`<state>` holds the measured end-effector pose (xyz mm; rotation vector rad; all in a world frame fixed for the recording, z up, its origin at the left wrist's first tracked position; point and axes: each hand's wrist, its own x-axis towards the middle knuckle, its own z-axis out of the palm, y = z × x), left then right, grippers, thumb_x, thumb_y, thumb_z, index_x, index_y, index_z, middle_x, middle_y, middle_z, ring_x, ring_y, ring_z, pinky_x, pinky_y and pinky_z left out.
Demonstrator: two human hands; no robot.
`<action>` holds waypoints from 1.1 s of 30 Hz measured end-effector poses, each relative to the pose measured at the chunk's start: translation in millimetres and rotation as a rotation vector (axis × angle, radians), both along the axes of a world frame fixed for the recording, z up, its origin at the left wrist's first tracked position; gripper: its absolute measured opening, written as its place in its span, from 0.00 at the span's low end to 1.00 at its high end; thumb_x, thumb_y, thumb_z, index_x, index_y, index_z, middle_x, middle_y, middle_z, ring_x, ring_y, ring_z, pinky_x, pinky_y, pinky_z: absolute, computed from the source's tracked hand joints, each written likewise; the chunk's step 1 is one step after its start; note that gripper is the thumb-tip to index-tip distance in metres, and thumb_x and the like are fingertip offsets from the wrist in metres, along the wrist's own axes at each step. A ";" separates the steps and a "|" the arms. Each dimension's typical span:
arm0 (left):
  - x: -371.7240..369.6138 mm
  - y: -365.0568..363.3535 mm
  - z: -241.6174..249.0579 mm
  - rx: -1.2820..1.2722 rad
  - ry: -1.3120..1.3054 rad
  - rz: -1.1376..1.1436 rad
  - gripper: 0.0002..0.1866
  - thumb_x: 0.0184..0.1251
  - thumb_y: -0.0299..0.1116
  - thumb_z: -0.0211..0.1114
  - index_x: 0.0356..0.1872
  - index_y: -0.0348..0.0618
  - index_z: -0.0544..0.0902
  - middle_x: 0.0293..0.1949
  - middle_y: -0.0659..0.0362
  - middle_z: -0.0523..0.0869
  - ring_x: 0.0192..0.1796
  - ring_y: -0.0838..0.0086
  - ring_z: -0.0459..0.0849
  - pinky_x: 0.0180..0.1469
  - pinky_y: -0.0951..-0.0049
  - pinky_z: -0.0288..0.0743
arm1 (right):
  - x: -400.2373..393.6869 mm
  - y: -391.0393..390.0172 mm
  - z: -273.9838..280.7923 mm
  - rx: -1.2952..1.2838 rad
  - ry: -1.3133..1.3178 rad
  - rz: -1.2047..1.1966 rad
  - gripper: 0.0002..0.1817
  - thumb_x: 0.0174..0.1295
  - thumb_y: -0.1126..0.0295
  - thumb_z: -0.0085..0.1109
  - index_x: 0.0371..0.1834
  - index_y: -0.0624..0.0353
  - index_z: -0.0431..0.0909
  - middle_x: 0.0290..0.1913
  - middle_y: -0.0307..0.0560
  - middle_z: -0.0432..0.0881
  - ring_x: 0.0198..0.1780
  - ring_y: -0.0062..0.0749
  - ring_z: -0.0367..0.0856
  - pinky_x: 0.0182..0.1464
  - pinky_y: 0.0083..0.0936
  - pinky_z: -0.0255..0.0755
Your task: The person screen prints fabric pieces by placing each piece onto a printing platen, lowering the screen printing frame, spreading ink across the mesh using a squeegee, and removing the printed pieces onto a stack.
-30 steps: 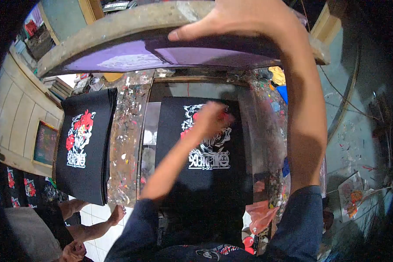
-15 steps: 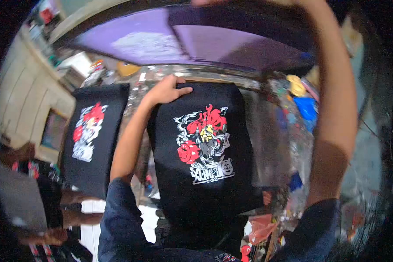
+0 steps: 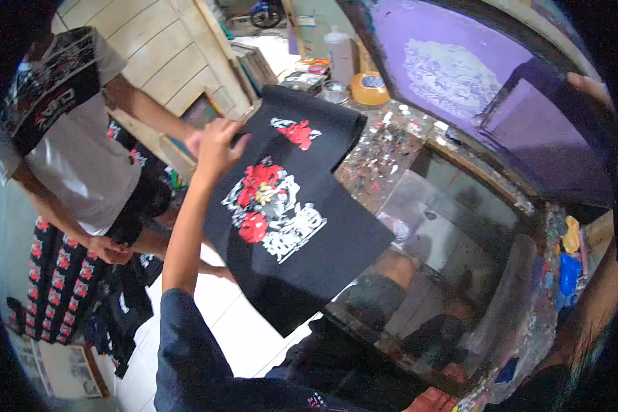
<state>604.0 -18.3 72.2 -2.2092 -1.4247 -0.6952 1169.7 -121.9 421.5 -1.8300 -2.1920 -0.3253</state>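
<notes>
So our left hand (image 3: 216, 151) is reaching out at 10 o'clock, right by the top corner of the black cloth (image 3: 343, 240). The fingers are curling and the thumb is sticking out apart from them, but we can't tell if any fabric is getting pinched. A co-worker's hand (image 3: 194, 142) is hovering just beyond ours, really close.

The cloth is slanting across the middle, half lying over the stack (image 3: 333, 117) toward 12, its lower end hanging over the floor tiles (image 3: 220, 316) around 7. Progress-wise, the print (image 3: 261, 178) is already showing red, white, grey and a little yellow, so those colours are looking done. The cloth is sitting mostly off the glass (image 3: 487, 254) at 4 o'clock, only its edge coming near. What's left, as far as we're seeing: it isn't lining up with the stack, whose own print (image 3: 299, 134) is peeking out past the top edge.

Meanwhile our right hand (image 3: 587, 88) is reaching the screen (image 3: 549, 130) at 2 o'clock, which is tilting up off the glass. Only a bit of that hand is showing, so we can't tell how it's gripping. Tape (image 3: 369, 88) and a bottle (image 3: 338, 55) are sitting past the stack, between 12 and 1.
</notes>
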 end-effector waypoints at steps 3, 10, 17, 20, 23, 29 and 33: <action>87.6 63.0 -26.4 -0.097 -0.047 -0.280 0.21 0.59 0.32 0.73 0.55 0.45 0.86 0.54 0.52 0.87 0.59 0.55 0.83 0.63 0.54 0.76 | 47.2 18.4 -18.0 0.114 0.018 -0.046 0.41 0.53 0.49 0.80 0.67 0.62 0.80 0.59 0.56 0.83 0.59 0.44 0.82 0.63 0.37 0.74; 178.9 179.9 -67.4 -0.436 0.246 -0.131 0.37 0.46 0.39 0.73 0.65 0.44 0.81 0.62 0.48 0.82 0.70 0.55 0.77 0.75 0.53 0.66 | 103.7 35.3 -13.4 0.263 -0.031 -0.120 0.53 0.51 0.47 0.81 0.78 0.59 0.69 0.71 0.58 0.75 0.72 0.47 0.75 0.74 0.36 0.66; 143.2 160.5 -87.0 -0.163 0.027 -0.431 0.28 0.47 0.36 0.74 0.55 0.43 0.84 0.53 0.50 0.85 0.61 0.55 0.82 0.68 0.57 0.72 | 127.1 57.9 -33.6 0.259 0.176 0.027 0.47 0.53 0.49 0.80 0.75 0.57 0.72 0.66 0.53 0.79 0.65 0.41 0.78 0.68 0.33 0.70; 130.4 162.5 -76.3 -0.374 0.148 -0.306 0.26 0.45 0.36 0.74 0.51 0.43 0.86 0.53 0.51 0.88 0.62 0.56 0.83 0.68 0.57 0.73 | 113.0 53.0 -38.4 0.265 0.170 0.029 0.44 0.52 0.50 0.81 0.69 0.60 0.75 0.61 0.53 0.81 0.60 0.40 0.80 0.64 0.32 0.71; 109.6 198.8 -76.2 -0.588 0.274 -0.087 0.26 0.44 0.35 0.74 0.51 0.49 0.91 0.50 0.51 0.91 0.61 0.56 0.85 0.68 0.57 0.71 | 90.4 41.6 -41.5 0.253 0.157 0.028 0.41 0.51 0.50 0.82 0.64 0.62 0.78 0.56 0.52 0.83 0.55 0.38 0.82 0.60 0.31 0.73; 123.4 200.5 -67.0 -0.599 0.364 -0.399 0.18 0.63 0.45 0.74 0.53 0.52 0.91 0.38 0.47 0.91 0.44 0.46 0.89 0.51 0.52 0.81 | 28.8 -8.8 -58.6 0.202 0.126 0.015 0.35 0.50 0.51 0.84 0.54 0.67 0.85 0.45 0.51 0.88 0.45 0.36 0.85 0.51 0.30 0.76; 233.1 106.9 -37.2 -0.584 0.303 -0.529 0.21 0.72 0.54 0.69 0.46 0.46 0.89 0.33 0.43 0.89 0.39 0.43 0.89 0.46 0.47 0.82 | 26.3 -23.2 -36.2 -0.020 0.284 0.026 0.34 0.49 0.51 0.84 0.49 0.71 0.88 0.41 0.51 0.90 0.41 0.36 0.87 0.48 0.29 0.78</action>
